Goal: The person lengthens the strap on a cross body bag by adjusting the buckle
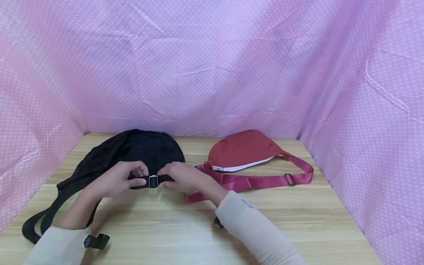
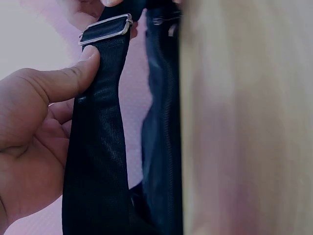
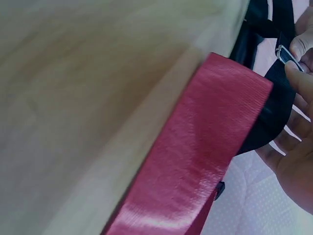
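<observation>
Three sides of pink polka-dot cloth (image 1: 212,66) rise round a wood-grain table (image 1: 278,228), which serves as the dial in the head view. A black bag (image 1: 155,147) lies at ten o'clock, near the back edge. Somewhat smaller, a red bag (image 1: 243,149) lies at one o'clock, apart from the black one. Two pale sleeves (image 1: 258,228) come in from seven and five o'clock.

The black strap (image 2: 98,147) runs in front of its bag, with a loop reaching to eight o'clock; the red strap (image 1: 265,182) stretches from the middle towards two.

At nine to ten o'clock, the person's left hand (image 1: 119,180) pinches the black strap, thumb on its face and fingers behind. Nearer eleven, the right hand (image 1: 185,176) holds the same strap from the other side, close to the red strap.

A white zipper (image 1: 248,165) edges the red bag. Between the hands, at about ten, sits a silver metal slider (image 1: 153,181), threaded on the black strap. Smallest is the dark slider (image 1: 289,179) on the red strap, at three.
</observation>
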The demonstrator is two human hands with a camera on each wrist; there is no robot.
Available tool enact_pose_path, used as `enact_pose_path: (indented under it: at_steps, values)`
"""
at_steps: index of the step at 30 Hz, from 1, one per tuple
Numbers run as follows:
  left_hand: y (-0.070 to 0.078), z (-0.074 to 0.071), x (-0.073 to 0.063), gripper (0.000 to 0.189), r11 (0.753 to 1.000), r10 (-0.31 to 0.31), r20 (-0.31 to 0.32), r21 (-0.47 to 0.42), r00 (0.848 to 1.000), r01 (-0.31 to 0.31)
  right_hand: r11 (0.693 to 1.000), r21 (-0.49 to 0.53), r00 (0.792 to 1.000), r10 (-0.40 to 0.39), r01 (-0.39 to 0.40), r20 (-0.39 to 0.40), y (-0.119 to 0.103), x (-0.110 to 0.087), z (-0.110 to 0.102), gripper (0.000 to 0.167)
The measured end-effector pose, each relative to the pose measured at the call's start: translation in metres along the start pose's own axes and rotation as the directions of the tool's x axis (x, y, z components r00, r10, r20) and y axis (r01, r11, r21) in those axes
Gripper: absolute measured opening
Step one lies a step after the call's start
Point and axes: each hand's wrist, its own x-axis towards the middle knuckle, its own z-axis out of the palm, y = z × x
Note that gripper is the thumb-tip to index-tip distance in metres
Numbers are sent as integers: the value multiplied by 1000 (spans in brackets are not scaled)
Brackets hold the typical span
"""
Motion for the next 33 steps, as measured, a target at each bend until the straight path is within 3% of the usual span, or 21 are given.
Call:
enact_pose_path:
  at_steps: [5,11,23,27,33]
  values:
    - [7,-6,9,16,1000,0,-36,-26,999,-1,994,112,997,4,5,-76,4,2,-7,22]
    - [15,-12,22,14,999,14,-99,-35,995,-18,965,259,985,71,-29,-156,12,-1,-16,16]
    - [40,-23,53,12,998,-14,-236,-68,972,-2,824,567,902,259,-19,-345,25,-16,-36,28]
    - [46,-25,62,13,995,-21,-270,-104,963,-7,761,647,873,284,45,-395,30,-17,-39,31]
    - [60,-26,72,17,967,-105,-306,-255,946,25,694,700,830,284,168,-481,36,-19,-44,34]
